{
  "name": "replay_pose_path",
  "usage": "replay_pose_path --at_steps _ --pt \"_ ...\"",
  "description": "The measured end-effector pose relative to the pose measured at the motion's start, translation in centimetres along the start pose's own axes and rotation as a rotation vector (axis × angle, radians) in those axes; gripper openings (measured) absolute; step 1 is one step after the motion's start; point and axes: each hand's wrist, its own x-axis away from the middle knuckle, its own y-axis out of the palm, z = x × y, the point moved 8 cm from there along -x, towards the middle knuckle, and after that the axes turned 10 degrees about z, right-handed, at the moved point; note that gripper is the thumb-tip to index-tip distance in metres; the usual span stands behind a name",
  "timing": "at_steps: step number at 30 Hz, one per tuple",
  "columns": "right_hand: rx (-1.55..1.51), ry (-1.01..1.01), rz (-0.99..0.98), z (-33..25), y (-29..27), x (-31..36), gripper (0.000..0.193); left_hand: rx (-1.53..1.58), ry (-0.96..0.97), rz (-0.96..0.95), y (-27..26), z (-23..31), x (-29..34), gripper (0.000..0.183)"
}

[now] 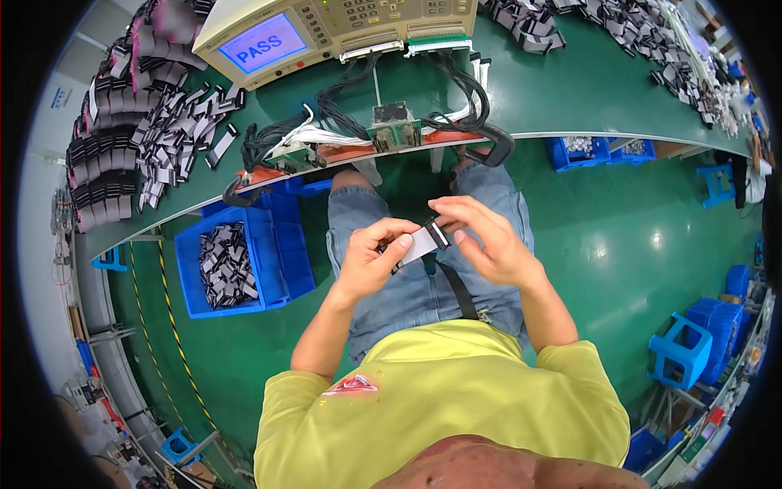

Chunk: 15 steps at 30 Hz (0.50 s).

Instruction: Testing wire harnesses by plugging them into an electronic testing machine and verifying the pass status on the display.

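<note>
Over my lap, my left hand (372,254) pinches a short grey flat ribbon cable (419,245) with black connectors at its ends. Thumb and fingers are closed on one end of it. My right hand (486,242) is beside the other connector, its thumb and fingers spread apart around that end; no firm grip shows. Ahead of my hands, a small green board fixture (395,130) is mounted on the bench edge, with black and white wires running up to a beige tester (338,37) whose screen is lit.
Piles of similar cables lie on the green bench (586,98) at left and far right. A blue bin (285,253) of cables stands at my left. Black clamps (497,147) grip the bench edge. Small blue bins (578,152) sit under it; a blue stool (680,350) stands right.
</note>
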Motion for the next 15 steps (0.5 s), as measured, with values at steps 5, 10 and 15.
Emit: replay_pose_path --at_steps 5,10,15 --pt "-0.060 -0.005 -0.055 -0.3 0.7 -0.1 0.046 -0.065 0.055 -0.004 0.0 0.9 0.1 0.019" --pt "0.000 -0.127 -0.043 -0.9 1.3 -0.2 0.051 0.216 -0.289 -0.015 -0.6 -0.8 0.3 0.023" --pt "0.008 -0.189 -0.106 -1.2 1.7 -0.1 0.047 0.327 -0.296 -0.147 -0.5 -1.6 0.6 0.040"
